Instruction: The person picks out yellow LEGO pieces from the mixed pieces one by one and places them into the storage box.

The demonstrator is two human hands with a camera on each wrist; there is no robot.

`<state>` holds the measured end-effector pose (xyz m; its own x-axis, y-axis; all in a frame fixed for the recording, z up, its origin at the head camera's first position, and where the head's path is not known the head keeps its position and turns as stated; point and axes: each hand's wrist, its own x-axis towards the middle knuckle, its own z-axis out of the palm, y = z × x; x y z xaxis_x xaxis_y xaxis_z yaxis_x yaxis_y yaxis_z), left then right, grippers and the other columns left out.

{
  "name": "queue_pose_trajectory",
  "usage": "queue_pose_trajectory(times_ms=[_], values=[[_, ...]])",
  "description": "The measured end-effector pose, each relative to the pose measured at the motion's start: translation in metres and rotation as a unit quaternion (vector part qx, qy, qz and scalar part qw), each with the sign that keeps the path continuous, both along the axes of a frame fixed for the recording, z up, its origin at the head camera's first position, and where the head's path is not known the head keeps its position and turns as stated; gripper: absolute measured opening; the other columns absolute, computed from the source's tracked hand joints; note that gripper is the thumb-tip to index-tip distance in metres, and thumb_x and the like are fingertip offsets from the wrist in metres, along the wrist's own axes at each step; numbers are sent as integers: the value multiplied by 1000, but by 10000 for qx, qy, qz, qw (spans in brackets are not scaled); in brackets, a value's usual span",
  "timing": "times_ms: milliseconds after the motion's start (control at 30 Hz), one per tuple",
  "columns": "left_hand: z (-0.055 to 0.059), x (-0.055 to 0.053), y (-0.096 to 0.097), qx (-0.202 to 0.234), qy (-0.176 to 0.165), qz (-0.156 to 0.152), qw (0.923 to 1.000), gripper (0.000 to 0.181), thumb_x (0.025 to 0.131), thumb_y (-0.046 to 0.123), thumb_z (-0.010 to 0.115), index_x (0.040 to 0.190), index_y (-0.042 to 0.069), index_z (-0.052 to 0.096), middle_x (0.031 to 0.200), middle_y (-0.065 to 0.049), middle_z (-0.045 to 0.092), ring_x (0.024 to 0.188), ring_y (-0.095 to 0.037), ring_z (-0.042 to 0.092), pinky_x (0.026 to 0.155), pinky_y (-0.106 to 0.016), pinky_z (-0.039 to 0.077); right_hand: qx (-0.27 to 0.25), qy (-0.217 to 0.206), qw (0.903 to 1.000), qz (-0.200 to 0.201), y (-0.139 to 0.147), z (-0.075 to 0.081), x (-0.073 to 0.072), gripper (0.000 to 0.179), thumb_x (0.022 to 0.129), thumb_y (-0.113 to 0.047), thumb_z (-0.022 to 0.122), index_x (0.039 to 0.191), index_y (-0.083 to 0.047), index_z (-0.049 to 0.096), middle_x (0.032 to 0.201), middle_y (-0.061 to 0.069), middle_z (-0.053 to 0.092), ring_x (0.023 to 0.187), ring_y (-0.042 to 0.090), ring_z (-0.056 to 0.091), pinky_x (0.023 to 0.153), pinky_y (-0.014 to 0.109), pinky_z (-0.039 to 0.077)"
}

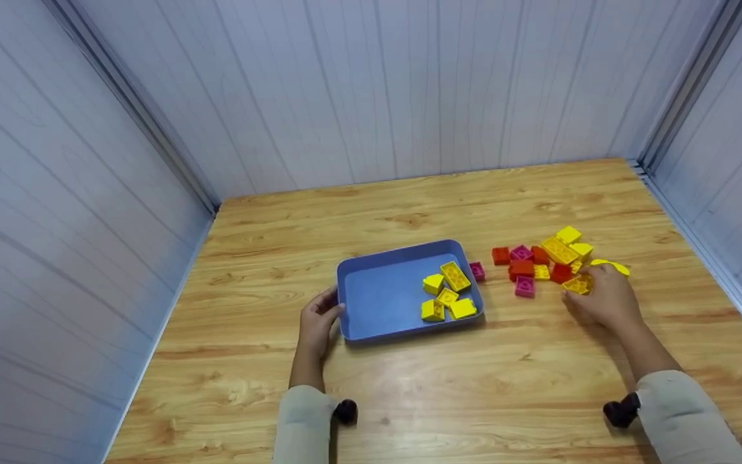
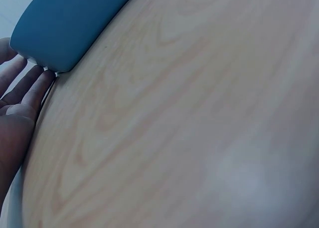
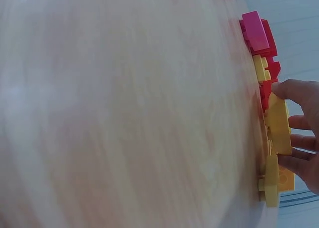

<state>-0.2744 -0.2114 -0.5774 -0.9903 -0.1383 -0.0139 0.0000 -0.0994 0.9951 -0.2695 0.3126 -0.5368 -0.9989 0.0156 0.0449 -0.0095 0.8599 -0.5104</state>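
My left hand (image 1: 317,325) holds the left wall of a shallow blue tray (image 1: 371,252). In the left wrist view, the fingertips (image 2: 45,74) meet the tray's lower corner (image 2: 62,33). Several yellow toy building bricks (image 1: 455,276) lie in the tray's right part. At the right, my right hand (image 1: 610,298) pinches a yellow building brick (image 1: 578,284), its studless underside facing up, close over the table. In the right wrist view, thumb and fingers span this brick (image 3: 279,123) end to end, and another yellow piece (image 3: 270,180) lies beside the fingers.
A loose cluster of red bricks (image 1: 521,269), pink bricks (image 1: 525,287) and yellow bricks (image 1: 568,236) lies beside my right hand. One pink brick (image 1: 477,270) sits against the tray's right side. Pale panel walls (image 1: 409,90) enclose the wooden table (image 1: 435,399) at back and sides.
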Motion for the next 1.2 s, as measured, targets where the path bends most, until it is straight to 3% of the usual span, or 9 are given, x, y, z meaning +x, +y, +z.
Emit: queue_pose_trajectory(times_ms=[267, 433, 867, 1067, 1200], values=[[1, 2, 0, -27, 91, 47, 9999, 45, 86, -10, 64, 130, -9, 56, 128, -26, 58, 116, -32, 55, 88, -24, 49, 20, 562, 9984, 37, -7, 8, 3, 58, 83, -29, 75, 118, 14, 56, 118, 35, 48, 107, 52, 48, 92, 64, 40], [0, 2, 0, 70, 90, 30, 9999, 45, 86, -10, 63, 131, -10, 55, 129, -26, 57, 118, -33, 54, 89, -25, 50, -136, 632, 9978, 137, -19, 16, 5, 56, 83, -28, 75, 118, 11, 56, 121, 33, 47, 110, 51, 46, 94, 64, 39], [-1, 1, -2, 101, 43, 1, 9999, 45, 87, -8, 64, 132, -9, 54, 131, -26, 56, 120, -33, 53, 92, -26, 49, -373, 1178, 9899, 689, -61, 33, 7, 49, 80, -21, 79, 115, 7, 61, 115, 23, 52, 107, 41, 49, 92, 57, 43], [4, 2, -1, 69, -1, -64, 10000, 47, 88, -7, 64, 133, -10, 53, 133, -27, 54, 123, -35, 51, 93, -26, 48, -381, 1380, 9851, 950, -82, 38, 3, 49, 78, -23, 82, 115, 4, 63, 116, 22, 55, 107, 41, 52, 92, 58, 44], [0, 1, 0, -35, 91, 2, 10000, 45, 86, -7, 64, 131, -11, 54, 129, -27, 57, 118, -33, 54, 90, -25, 49, -478, 1531, 9803, 1154, -97, 38, 2, 48, 76, -23, 83, 113, 2, 65, 115, 21, 56, 106, 40, 53, 91, 56, 46]])
